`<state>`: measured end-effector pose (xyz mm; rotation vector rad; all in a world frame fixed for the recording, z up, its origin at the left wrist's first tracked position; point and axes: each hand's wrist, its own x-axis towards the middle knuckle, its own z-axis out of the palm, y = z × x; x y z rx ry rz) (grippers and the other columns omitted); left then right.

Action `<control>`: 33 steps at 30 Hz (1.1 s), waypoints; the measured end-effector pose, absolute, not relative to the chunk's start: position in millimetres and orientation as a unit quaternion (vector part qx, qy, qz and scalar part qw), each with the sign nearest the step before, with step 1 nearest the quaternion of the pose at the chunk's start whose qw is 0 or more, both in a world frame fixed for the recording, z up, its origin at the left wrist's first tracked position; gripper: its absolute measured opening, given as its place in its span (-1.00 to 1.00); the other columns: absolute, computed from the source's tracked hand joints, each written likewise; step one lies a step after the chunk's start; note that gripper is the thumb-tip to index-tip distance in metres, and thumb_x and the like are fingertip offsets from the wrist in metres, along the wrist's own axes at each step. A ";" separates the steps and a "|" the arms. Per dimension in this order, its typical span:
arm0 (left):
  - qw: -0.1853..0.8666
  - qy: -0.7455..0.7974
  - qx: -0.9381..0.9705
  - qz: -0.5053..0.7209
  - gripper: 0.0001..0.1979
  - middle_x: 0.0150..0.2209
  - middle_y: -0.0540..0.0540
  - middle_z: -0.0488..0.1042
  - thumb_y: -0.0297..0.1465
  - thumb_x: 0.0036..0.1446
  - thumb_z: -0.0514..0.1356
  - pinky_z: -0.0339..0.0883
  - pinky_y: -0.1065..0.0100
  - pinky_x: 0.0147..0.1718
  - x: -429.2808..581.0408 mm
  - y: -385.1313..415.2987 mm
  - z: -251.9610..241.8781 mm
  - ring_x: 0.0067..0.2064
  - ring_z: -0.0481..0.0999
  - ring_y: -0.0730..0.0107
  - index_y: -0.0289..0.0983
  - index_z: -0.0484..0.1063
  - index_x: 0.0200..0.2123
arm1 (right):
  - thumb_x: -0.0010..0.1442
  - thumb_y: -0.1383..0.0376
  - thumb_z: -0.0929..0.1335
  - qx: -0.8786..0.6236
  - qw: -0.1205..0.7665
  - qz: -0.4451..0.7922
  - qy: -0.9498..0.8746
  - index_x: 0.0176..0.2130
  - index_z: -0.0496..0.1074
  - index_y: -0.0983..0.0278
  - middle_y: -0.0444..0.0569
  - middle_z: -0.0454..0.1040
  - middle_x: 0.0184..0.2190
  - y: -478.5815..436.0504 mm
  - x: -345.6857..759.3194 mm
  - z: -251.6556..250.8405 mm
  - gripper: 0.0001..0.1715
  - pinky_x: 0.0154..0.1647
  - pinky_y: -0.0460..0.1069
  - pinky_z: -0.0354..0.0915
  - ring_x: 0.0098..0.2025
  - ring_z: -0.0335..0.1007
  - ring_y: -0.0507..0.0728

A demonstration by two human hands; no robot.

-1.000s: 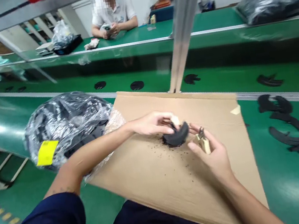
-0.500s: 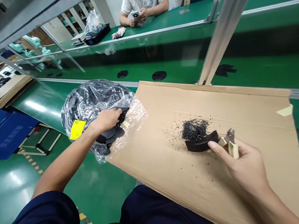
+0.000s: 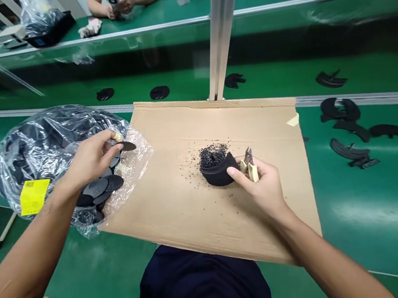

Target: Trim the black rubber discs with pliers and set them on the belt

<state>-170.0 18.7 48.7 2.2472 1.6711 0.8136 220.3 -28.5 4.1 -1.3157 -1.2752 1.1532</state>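
Observation:
Between the fingertips of my left hand (image 3: 95,156) is a thin black disc (image 3: 129,146), raised above the mouth of a clear plastic bag (image 3: 44,136). Several more black discs (image 3: 97,188) lie loose at the bag's opening. My right hand (image 3: 264,189) holds side cutters (image 3: 249,163) with pale yellow handles, jaws pointing up. Its thumb also presses on a curved black piece (image 3: 219,174) over the cardboard sheet (image 3: 171,209). Just behind that piece is a pile of small black bits (image 3: 212,155), some scattered around.
Black cut parts (image 3: 341,110) lie on the green bench at right, with more black pieces (image 3: 159,92) along the strip behind the cardboard. A metal post (image 3: 220,33) rises at the cardboard's back edge. Across the bench, a person's hands (image 3: 119,3) hold a phone.
My left hand has lifted from the bag's opening with a black disc. My right hand still holds the cutters and curved piece. The view has turned to the right.

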 end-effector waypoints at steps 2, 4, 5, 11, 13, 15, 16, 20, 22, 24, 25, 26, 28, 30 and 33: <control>0.158 0.564 0.739 0.332 -0.78 -0.46 0.03 0.50 -0.15 0.27 0.25 0.43 0.34 -0.41 -136.9 9.2 53.2 -0.46 0.53 0.36 -0.19 0.47 -0.22 | 0.04 0.10 0.51 -0.531 0.471 0.486 -0.510 -0.34 0.46 0.25 -0.20 0.27 -0.53 -28.6 219.4 4.7 -0.69 -0.42 -0.03 0.19 -0.49 0.09 0.00; 0.203 0.536 0.727 0.379 -0.73 -0.29 -0.07 0.58 -0.14 0.27 0.27 0.55 0.28 -0.24 -103.7 3.6 54.5 -0.27 0.64 0.30 -0.23 0.46 -0.19 | 0.04 0.09 0.51 -0.524 0.473 0.502 -0.500 -0.35 0.46 0.25 -0.21 0.26 -0.53 -28.3 218.7 4.2 -0.68 -0.42 -0.03 0.18 -0.49 0.08 0.00; 0.218 0.510 0.727 0.403 -0.69 -0.23 -0.10 0.58 -0.10 0.25 0.30 0.57 0.25 -0.17 -88.6 2.4 53.6 -0.20 0.65 0.27 -0.24 0.46 -0.19 | 0.03 0.08 0.51 -0.523 0.474 0.509 -0.492 -0.36 0.45 0.25 -0.21 0.26 -0.53 -28.0 218.6 3.5 -0.67 -0.43 -0.04 0.17 -0.49 0.08 0.00; 0.297 0.365 0.728 0.499 -0.71 -0.17 -0.13 0.58 -0.13 0.31 0.27 0.57 0.32 -0.10 -19.2 1.6 27.6 -0.08 0.62 0.32 -0.25 0.47 -0.21 | -0.04 0.01 0.56 -0.527 0.478 0.549 -0.438 -0.34 0.45 0.26 -0.20 0.29 -0.53 -27.6 219.4 -2.8 -0.55 -0.49 -0.05 0.16 -0.50 0.13 0.00; 0.296 0.362 0.733 0.494 -0.84 -0.12 -0.15 0.57 -0.30 0.30 0.30 0.58 0.31 -0.07 -2.6 -0.1 15.4 -0.04 0.62 0.32 -0.25 0.48 -0.14 | -0.05 -0.01 0.57 -0.528 0.477 0.552 -0.434 -0.33 0.45 0.25 -0.19 0.32 -0.52 -28.0 219.8 -3.3 -0.53 -0.49 -0.05 0.19 -0.49 0.16 0.01; 0.260 0.355 0.756 0.484 -0.81 -0.06 -0.18 0.57 -0.39 0.30 0.28 0.59 0.26 -0.02 9.5 -1.9 4.7 0.01 0.61 0.27 -0.24 0.49 -0.02 | -0.04 -0.03 0.57 -0.532 0.473 0.543 -0.445 -0.33 0.45 0.25 -0.16 0.36 -0.50 -28.2 220.2 -2.3 -0.52 -0.47 -0.05 0.22 -0.47 0.19 0.02; 0.234 0.351 0.770 0.479 -0.75 -0.02 -0.19 0.57 -0.41 0.31 0.27 0.58 0.22 0.02 13.5 -2.7 0.2 0.05 0.60 0.24 -0.23 0.48 0.04 | -0.02 -0.04 0.56 -0.534 0.469 0.535 -0.456 -0.33 0.45 0.25 -0.15 0.38 -0.48 -28.2 220.5 -1.5 -0.51 -0.46 -0.05 0.24 -0.46 0.20 0.02; 0.178 0.356 0.788 0.470 -0.54 0.17 -0.24 0.49 -0.40 0.32 0.25 0.51 0.08 0.19 18.3 -4.8 -13.0 0.22 0.50 0.15 -0.19 0.37 0.26 | 0.03 -0.06 0.53 -0.541 0.451 0.509 -0.494 -0.33 0.45 0.25 -0.15 0.36 -0.48 -29.0 220.9 1.0 -0.53 -0.42 -0.05 0.27 -0.45 0.19 0.02; 0.211 0.370 0.777 0.464 -0.54 0.17 -0.25 0.50 -0.37 0.32 0.26 0.49 0.08 0.20 17.5 -6.3 -17.8 0.23 0.51 0.13 -0.20 0.37 0.26 | 0.06 -0.04 0.52 -0.538 0.442 0.511 -0.504 -0.35 0.45 0.25 -0.17 0.34 -0.50 -30.2 220.4 1.5 -0.56 -0.41 -0.05 0.27 -0.46 0.18 0.02; 0.291 0.384 0.756 0.443 -0.56 0.15 -0.25 0.53 -0.33 0.34 0.24 0.52 0.13 0.17 17.0 -8.5 -21.3 0.18 0.55 0.13 -0.20 0.39 0.25 | 0.08 -0.02 0.51 -0.531 0.436 0.516 -0.511 -0.37 0.44 0.24 -0.17 0.34 -0.49 -31.5 219.6 2.0 -0.59 -0.39 -0.05 0.28 -0.45 0.19 0.03; 0.339 0.388 0.742 0.428 -0.56 0.15 -0.25 0.53 -0.31 0.36 0.22 0.54 0.16 0.13 17.0 -9.7 -22.4 0.15 0.58 0.14 -0.20 0.37 0.27 | 0.09 0.00 0.51 -0.529 0.436 0.518 -0.513 -0.37 0.44 0.24 -0.16 0.35 -0.49 -32.1 219.2 2.3 -0.61 -0.39 -0.04 0.28 -0.45 0.20 0.03; 0.381 0.390 0.730 0.412 -0.55 0.17 -0.25 0.53 -0.30 0.38 0.20 0.56 0.19 0.08 17.2 -10.7 -22.9 0.12 0.61 0.15 -0.20 0.34 0.29 | 0.10 0.00 0.51 -0.528 0.435 0.517 -0.514 -0.36 0.45 0.24 -0.15 0.37 -0.48 -32.5 219.0 2.7 -0.62 -0.38 -0.04 0.29 -0.45 0.21 0.04; 0.412 0.387 0.725 0.393 -0.53 0.16 -0.25 0.53 -0.29 0.39 0.19 0.58 0.22 0.02 17.4 -11.8 -22.2 0.06 0.63 0.19 -0.19 0.32 0.31 | 0.11 0.02 0.50 -0.531 0.434 0.512 -0.517 -0.35 0.45 0.23 -0.14 0.38 -0.47 -32.7 218.8 3.4 -0.65 -0.38 -0.03 0.30 -0.44 0.21 0.04; 0.365 0.386 0.746 0.402 -0.56 0.10 -0.23 0.56 -0.29 0.36 0.22 0.55 0.20 0.03 17.3 -11.3 -19.9 0.05 0.61 0.19 -0.20 0.38 0.27 | 0.12 0.05 0.50 -0.538 0.433 0.502 -0.521 -0.36 0.45 0.23 -0.15 0.38 -0.47 -32.5 219.0 4.0 -0.67 -0.37 -0.03 0.30 -0.44 0.21 0.04; 0.286 0.397 0.765 0.418 -0.63 -0.04 -0.18 0.55 -0.30 0.33 0.26 0.53 0.23 -0.05 16.6 -9.5 -16.3 -0.05 0.56 0.26 -0.19 0.46 0.17 | 0.12 0.10 0.49 -0.540 0.432 0.493 -0.527 -0.37 0.43 0.23 -0.16 0.36 -0.48 -32.5 219.0 4.3 -0.71 -0.36 -0.04 0.30 -0.44 0.21 0.04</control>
